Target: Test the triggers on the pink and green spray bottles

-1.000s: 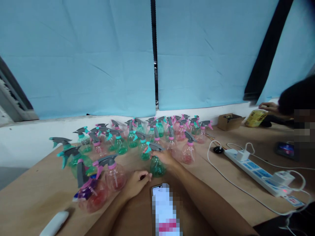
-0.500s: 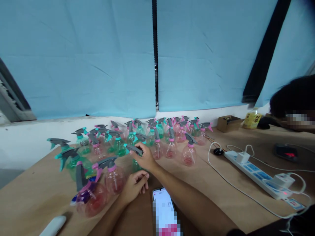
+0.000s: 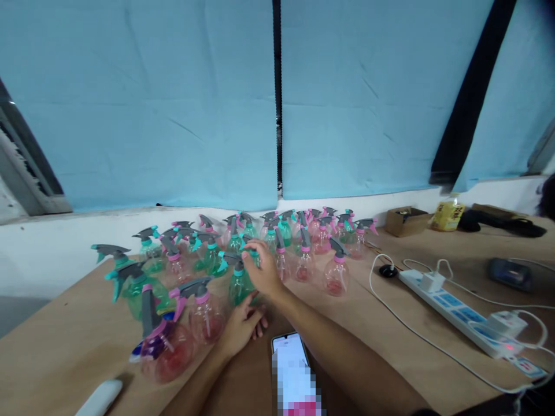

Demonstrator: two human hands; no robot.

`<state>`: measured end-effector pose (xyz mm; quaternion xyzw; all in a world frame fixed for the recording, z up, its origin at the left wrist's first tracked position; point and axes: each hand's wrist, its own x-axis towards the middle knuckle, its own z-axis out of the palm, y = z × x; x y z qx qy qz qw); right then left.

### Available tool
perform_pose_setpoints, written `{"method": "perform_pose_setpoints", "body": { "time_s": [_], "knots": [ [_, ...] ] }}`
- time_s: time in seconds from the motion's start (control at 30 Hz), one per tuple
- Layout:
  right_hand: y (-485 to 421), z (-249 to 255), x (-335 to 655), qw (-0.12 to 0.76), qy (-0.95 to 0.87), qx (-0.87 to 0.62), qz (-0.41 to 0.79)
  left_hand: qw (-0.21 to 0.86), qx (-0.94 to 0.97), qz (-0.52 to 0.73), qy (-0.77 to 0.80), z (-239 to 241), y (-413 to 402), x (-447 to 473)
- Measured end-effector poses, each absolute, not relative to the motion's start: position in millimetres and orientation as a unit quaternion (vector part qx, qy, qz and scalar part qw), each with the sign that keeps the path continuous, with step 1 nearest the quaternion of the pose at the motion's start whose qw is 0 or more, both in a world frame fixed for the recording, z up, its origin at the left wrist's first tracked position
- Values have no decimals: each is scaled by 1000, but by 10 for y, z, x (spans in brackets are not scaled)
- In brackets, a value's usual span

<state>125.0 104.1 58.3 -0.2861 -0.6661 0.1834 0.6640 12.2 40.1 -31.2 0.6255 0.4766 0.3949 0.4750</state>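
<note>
My right hand is raised beside the grey trigger head of a green spray bottle. Its fingers are bent and apart, and nothing shows in them. Lower down, my left hand hovers over or rests on the table by the foot of that bottle, with its fingers loosely spread and nothing held. A pink spray bottle stands just left of my left hand. Nearer to me, another pink spray bottle stands in front of something dark blue that is partly hidden.
Several pink and green spray bottles stand in rows towards the wall. A phone lies in front of me. To the right are a power strip with white cables, a cardboard box and a yellow-labelled bottle. A person's head shows at the right edge.
My right hand has let go of the green bottle's trigger head and moved slightly right, its fingers opening. My left hand's fingers have spread a little. The person at right is mostly out of view.
</note>
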Motion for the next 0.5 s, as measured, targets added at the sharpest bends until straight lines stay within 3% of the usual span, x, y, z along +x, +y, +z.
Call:
{"method": "perform_pose_setpoints", "body": {
  "time_s": [0.1, 0.33, 0.5],
  "knots": [
    [1156, 582, 1307, 677, -645, -320, 154, 485, 610, 403, 479, -323, 428, 108],
    [1451, 401, 1364, 635, -631, -375, 240, 492, 550, 460, 493, -277, 473, 92],
    [1450, 422, 1387, 636, -641, -388, 184, 461, 576, 467, 488, -294, 456, 103]
  ]
}}
